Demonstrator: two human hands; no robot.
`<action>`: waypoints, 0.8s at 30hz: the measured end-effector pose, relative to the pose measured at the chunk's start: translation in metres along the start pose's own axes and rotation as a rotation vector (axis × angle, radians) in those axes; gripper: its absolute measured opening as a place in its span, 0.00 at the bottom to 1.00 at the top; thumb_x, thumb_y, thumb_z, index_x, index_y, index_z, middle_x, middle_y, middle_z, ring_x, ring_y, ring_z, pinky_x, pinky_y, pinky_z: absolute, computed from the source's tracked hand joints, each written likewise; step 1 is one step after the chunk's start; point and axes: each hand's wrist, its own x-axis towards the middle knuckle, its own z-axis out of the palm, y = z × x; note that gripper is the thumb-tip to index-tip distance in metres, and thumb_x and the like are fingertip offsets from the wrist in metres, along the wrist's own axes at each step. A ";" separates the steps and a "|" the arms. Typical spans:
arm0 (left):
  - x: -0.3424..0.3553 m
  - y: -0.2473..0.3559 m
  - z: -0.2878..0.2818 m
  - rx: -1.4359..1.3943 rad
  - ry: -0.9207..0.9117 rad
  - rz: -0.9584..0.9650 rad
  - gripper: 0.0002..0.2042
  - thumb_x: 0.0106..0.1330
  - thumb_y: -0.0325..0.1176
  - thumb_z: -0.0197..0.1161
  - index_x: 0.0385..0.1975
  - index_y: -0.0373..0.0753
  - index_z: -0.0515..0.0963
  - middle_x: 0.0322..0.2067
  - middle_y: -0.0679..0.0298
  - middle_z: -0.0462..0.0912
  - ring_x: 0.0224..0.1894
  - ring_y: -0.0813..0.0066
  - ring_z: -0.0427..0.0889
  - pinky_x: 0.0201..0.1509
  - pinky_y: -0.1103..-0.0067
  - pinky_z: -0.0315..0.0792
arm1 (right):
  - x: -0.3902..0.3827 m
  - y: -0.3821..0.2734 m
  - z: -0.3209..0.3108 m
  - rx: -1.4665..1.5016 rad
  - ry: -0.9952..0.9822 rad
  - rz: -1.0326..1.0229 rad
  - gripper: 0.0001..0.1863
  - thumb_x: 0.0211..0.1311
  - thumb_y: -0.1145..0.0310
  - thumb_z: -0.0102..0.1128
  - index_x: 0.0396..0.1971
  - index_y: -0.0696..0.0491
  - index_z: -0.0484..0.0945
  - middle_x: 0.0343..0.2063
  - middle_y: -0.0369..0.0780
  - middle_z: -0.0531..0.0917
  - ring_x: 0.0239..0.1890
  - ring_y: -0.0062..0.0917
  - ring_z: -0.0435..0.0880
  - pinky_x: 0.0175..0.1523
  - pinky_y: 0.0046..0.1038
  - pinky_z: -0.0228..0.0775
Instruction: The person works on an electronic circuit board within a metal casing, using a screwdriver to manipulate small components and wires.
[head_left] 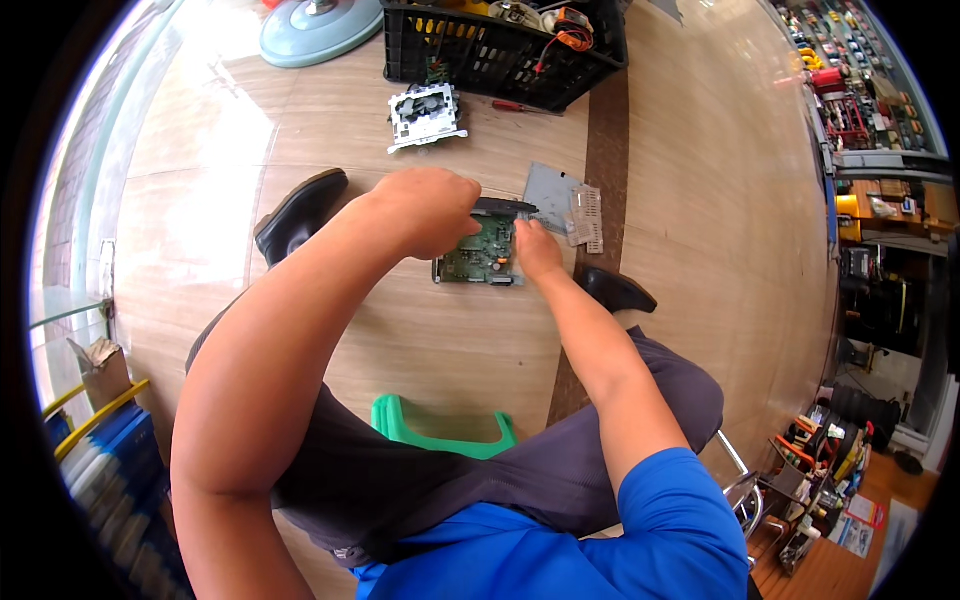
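A green circuit board (470, 258) in a metal frame lies on the floor between my shoes, with a long black strip (510, 206) along its far edge. My left hand (440, 205) is closed at the left end of the strip, its fingertips partly hidden. My right hand (536, 243) grips the board's right edge, thumb and fingers bent against it. Just beyond it lie a flat grey metal plate (548, 189) and a clear perforated piece (590, 220). Farther forward sits a white metal mechanism (423, 118) with black parts.
A black crate (505, 60) of parts, a red screwdriver (512, 106) and a round pale-blue base (318, 35) are ahead. A green stool (440, 436) is under me. Cluttered shelves (865, 100) line the right; blue boxes (105, 480) sit at lower left.
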 end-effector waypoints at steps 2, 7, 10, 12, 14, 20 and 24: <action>0.000 0.001 -0.001 -0.005 -0.002 -0.005 0.14 0.68 0.40 0.60 0.45 0.35 0.77 0.42 0.50 0.83 0.49 0.50 0.80 0.52 0.61 0.74 | 0.000 0.001 0.001 -0.007 0.012 0.017 0.12 0.65 0.69 0.53 0.47 0.51 0.76 0.39 0.46 0.79 0.42 0.44 0.81 0.45 0.43 0.75; 0.003 -0.003 0.003 -0.003 0.010 0.001 0.15 0.68 0.40 0.60 0.46 0.36 0.77 0.42 0.51 0.83 0.50 0.50 0.80 0.53 0.61 0.74 | 0.002 0.002 0.000 0.024 0.032 0.019 0.11 0.65 0.70 0.51 0.46 0.51 0.76 0.40 0.46 0.79 0.43 0.44 0.81 0.46 0.43 0.75; 0.003 -0.002 0.002 0.004 0.007 -0.002 0.15 0.68 0.40 0.60 0.47 0.36 0.77 0.42 0.51 0.83 0.50 0.50 0.80 0.53 0.62 0.74 | 0.002 0.003 -0.002 0.030 0.022 0.004 0.11 0.66 0.70 0.48 0.46 0.51 0.75 0.41 0.46 0.79 0.44 0.43 0.82 0.47 0.42 0.76; 0.004 -0.001 0.002 0.012 -0.004 -0.002 0.15 0.68 0.39 0.60 0.48 0.36 0.77 0.43 0.51 0.83 0.50 0.50 0.80 0.53 0.62 0.74 | 0.003 0.005 -0.002 0.034 0.024 -0.001 0.11 0.66 0.70 0.48 0.46 0.51 0.75 0.41 0.46 0.80 0.44 0.43 0.82 0.47 0.42 0.76; 0.005 -0.001 0.003 0.016 0.009 0.000 0.16 0.67 0.39 0.60 0.50 0.37 0.77 0.43 0.50 0.83 0.51 0.50 0.80 0.54 0.62 0.74 | 0.004 0.007 -0.001 0.040 0.033 -0.004 0.12 0.65 0.71 0.48 0.46 0.52 0.75 0.40 0.46 0.80 0.44 0.43 0.82 0.47 0.42 0.76; 0.008 -0.001 0.005 0.020 0.009 0.008 0.16 0.67 0.39 0.60 0.50 0.37 0.78 0.44 0.50 0.83 0.51 0.50 0.80 0.54 0.62 0.73 | 0.004 0.008 0.001 0.059 -0.004 0.033 0.14 0.62 0.72 0.53 0.48 0.52 0.76 0.41 0.47 0.79 0.44 0.46 0.80 0.48 0.42 0.74; 0.008 -0.002 0.008 0.028 0.024 0.004 0.17 0.67 0.39 0.61 0.51 0.37 0.78 0.44 0.50 0.83 0.51 0.51 0.80 0.54 0.62 0.73 | 0.004 0.005 0.002 0.059 0.005 0.035 0.14 0.62 0.72 0.53 0.48 0.51 0.76 0.41 0.47 0.79 0.44 0.46 0.80 0.48 0.42 0.75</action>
